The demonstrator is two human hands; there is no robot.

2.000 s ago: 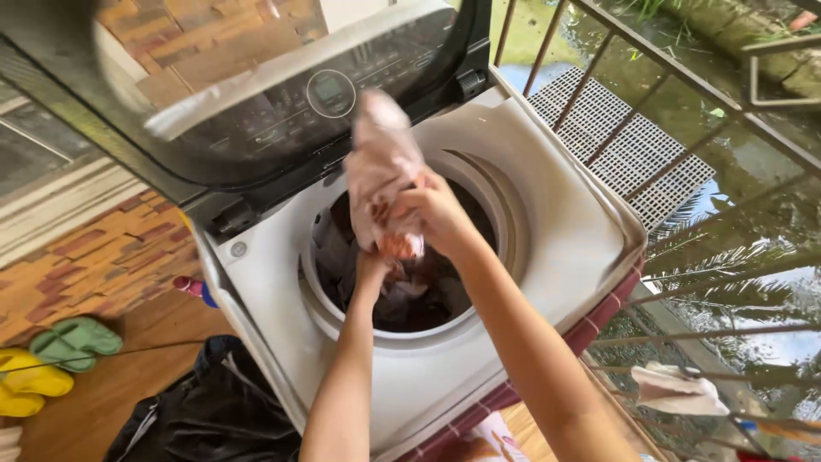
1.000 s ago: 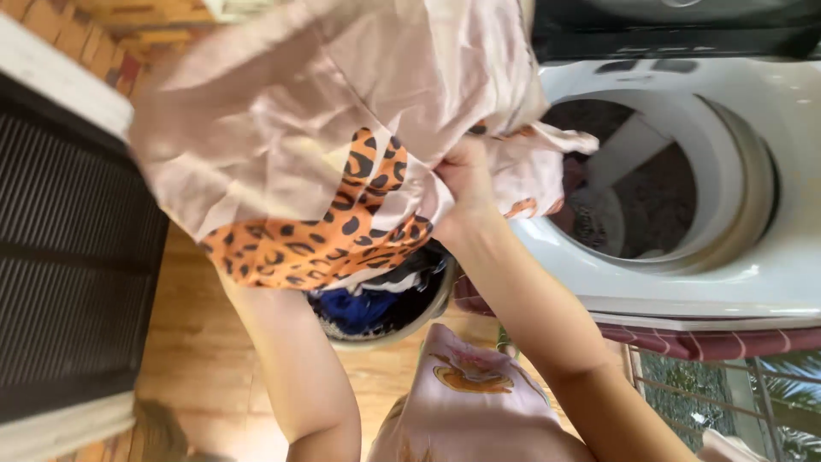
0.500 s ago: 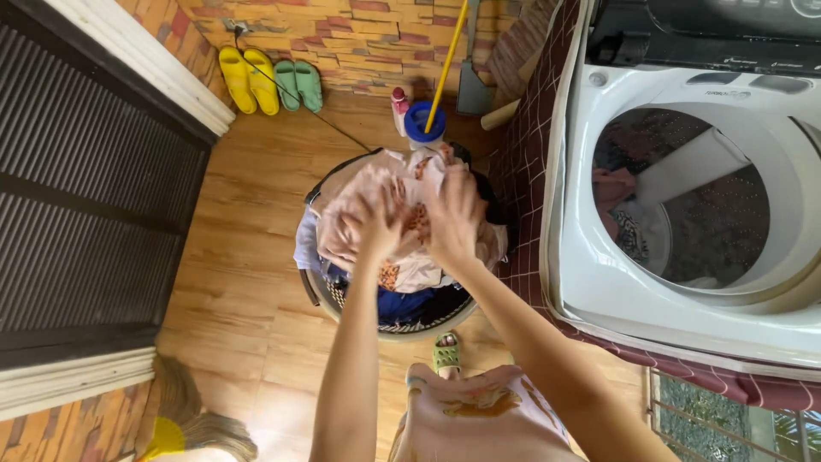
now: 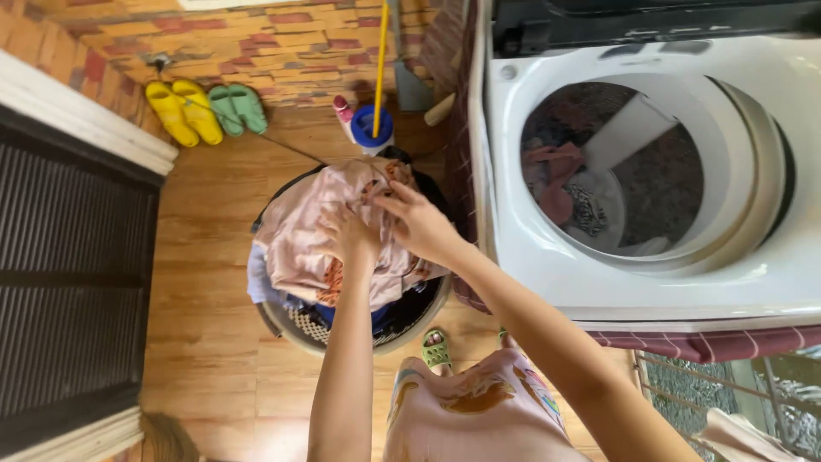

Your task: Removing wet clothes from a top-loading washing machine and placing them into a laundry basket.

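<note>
Both my hands were on the pink cloth (image 4: 299, 239).
My left hand (image 4: 352, 235) and right hand (image 4: 416, 224) pinched it tight, on top of the basket (image 4: 295, 329) by the washer (image 4: 513, 248).

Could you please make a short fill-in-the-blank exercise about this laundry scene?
1. Both hands, the left hand and the right hand, rest on a pale pink ____ in the laundry basket.
2. The washing machine has its lid ____.
3. Beside the green slippers lies a ____ pair.
4. The yellow pole stands in a ____ container.

Missing words: garment; open; yellow; blue
</note>
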